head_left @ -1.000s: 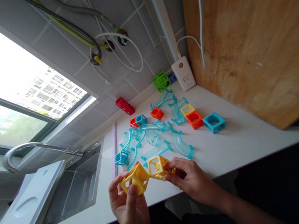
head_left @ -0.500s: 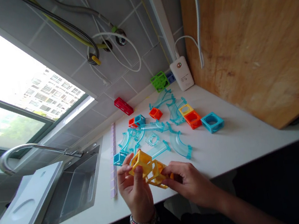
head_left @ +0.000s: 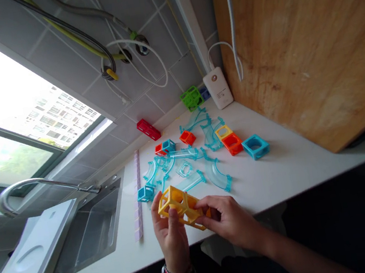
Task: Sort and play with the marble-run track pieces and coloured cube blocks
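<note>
Yellow open-frame cubes (head_left: 178,202) are held between both hands above the counter's front edge. My left hand (head_left: 173,232) wraps round the left cube, its thumb on the near face. With thumb and fingers, my right hand (head_left: 221,215) grips the right part of the yellow pieces, hiding some of it. Beyond them lie clear blue track pieces (head_left: 189,180), a blue cube (head_left: 145,193) and a joined red and blue pair (head_left: 165,147). An orange cube (head_left: 187,138) sits farther back. To the right are a yellow and orange pair (head_left: 232,144) and a larger blue cube (head_left: 255,146).
A red block (head_left: 148,129), green cubes (head_left: 192,98) and a white power bank (head_left: 218,88) stand along the wall. A wooden board (head_left: 299,44) rises at right. At left are a sink (head_left: 89,229), a faucet (head_left: 37,180) and a purple strip (head_left: 137,196).
The left yellow cube has come up against the other yellow piece, where a gap showed between them. My left hand has moved slightly right with it. The view has shifted a little.
</note>
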The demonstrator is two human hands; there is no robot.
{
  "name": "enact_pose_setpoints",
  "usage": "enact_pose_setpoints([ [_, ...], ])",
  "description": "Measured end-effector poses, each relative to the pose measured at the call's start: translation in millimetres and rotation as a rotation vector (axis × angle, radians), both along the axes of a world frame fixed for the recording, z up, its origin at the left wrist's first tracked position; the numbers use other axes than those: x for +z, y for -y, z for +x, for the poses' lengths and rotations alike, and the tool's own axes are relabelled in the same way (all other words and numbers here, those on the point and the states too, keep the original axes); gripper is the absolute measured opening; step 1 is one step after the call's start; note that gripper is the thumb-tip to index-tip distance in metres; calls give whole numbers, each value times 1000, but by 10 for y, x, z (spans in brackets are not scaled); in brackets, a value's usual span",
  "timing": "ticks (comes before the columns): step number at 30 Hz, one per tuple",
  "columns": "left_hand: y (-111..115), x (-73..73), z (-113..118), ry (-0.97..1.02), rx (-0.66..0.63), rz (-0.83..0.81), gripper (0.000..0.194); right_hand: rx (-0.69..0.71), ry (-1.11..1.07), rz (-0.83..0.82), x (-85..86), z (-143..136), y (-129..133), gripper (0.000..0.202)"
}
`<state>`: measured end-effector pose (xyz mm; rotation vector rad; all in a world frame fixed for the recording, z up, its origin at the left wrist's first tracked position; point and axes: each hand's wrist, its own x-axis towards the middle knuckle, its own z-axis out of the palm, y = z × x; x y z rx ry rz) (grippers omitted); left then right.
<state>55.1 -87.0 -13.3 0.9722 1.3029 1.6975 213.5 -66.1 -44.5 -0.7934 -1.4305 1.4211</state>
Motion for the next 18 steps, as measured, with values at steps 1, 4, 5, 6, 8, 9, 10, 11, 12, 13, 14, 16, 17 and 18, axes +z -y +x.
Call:
enact_pose_setpoints([
  [1,-6,-8,-11,2,5,1,51,-3,2,-7,-1,0,4,19],
  [4,-29,-29,-43,12,-1,5,52,-8,12,-11,0,3,11,20],
  [5,-36,-36,-52,16,-5,6,52,-8,15,-12,-1,4,11,20],
  [6,-42,-43,-57,18,-9,3,52,-8,15,-15,-3,3,10,21],
  [8,-50,-54,-61,24,-30,-9,52,-15,13,-30,-10,1,6,25],
  [9,-52,-57,-58,28,-48,-19,53,-20,10,-41,-15,0,3,28],
  [10,-53,-58,-53,33,-68,-32,54,-25,6,-53,-19,-2,1,31],
  [11,-55,-59,-46,38,-88,-46,56,-28,0,-65,-23,-3,0,34],
  [12,-57,-61,-40,41,-103,-62,58,-30,-8,-76,-27,-3,1,38],
  [13,-59,-64,-34,44,-112,-77,60,-30,-17,-84,-30,-1,3,41],
  [14,-63,-70,-30,48,-114,-87,61,-30,-30,-90,-32,3,7,43],
  [16,-74,-91,-31,65,-96,-88,60,-34,-63,-95,-36,15,19,45],
  [17,-81,-105,-35,77,-76,-79,58,-33,-85,-95,-39,24,26,43],
  [18,-89,-120,-41,91,-50,-68,56,-34,-107,-94,-41,32,34,41],
])
